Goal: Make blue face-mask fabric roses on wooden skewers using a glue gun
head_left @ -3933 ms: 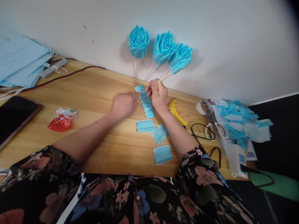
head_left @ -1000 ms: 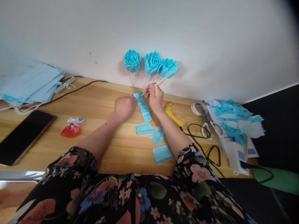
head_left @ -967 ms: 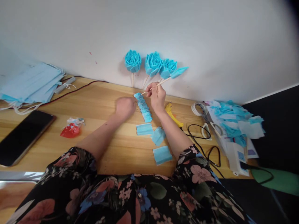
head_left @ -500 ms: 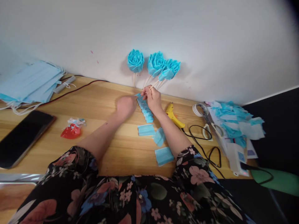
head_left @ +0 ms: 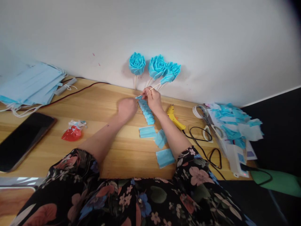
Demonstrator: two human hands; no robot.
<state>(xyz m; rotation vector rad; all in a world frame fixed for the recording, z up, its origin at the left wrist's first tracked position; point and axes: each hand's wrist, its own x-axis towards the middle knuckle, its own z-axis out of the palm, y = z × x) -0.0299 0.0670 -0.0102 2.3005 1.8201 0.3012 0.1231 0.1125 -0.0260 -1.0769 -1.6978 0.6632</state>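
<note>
A pleated blue strip of mask fabric point(head_left: 147, 113) lies slantwise on the wooden table. My left hand point(head_left: 127, 108) is closed at its far left corner, fingertips pinching the edge; most of those fingers are turned away from view. In my right hand point(head_left: 152, 99) is a thin wooden stick point(head_left: 154, 87), gripped between thumb and fingers. The stick's lower end is close to the strip's far end; whether they touch is hard to tell. Nearer me are a flat blue piece point(head_left: 147, 131), a crumpled blue piece point(head_left: 161, 139) and another flat piece point(head_left: 165, 158).
Blue fabric roses point(head_left: 137, 63) on sticks lean against the wall. A yellow glue gun point(head_left: 173, 116), its cord, scissors point(head_left: 208, 121), a power strip point(head_left: 237, 161) and blue scraps point(head_left: 231, 121) are right. Face masks point(head_left: 30, 83), a phone point(head_left: 24, 139) and a red packet point(head_left: 72, 133) are left.
The stick in my right hand has tipped lower, its near end closer to the strip's far end. My left hand stays almost in place at the strip's corner.
</note>
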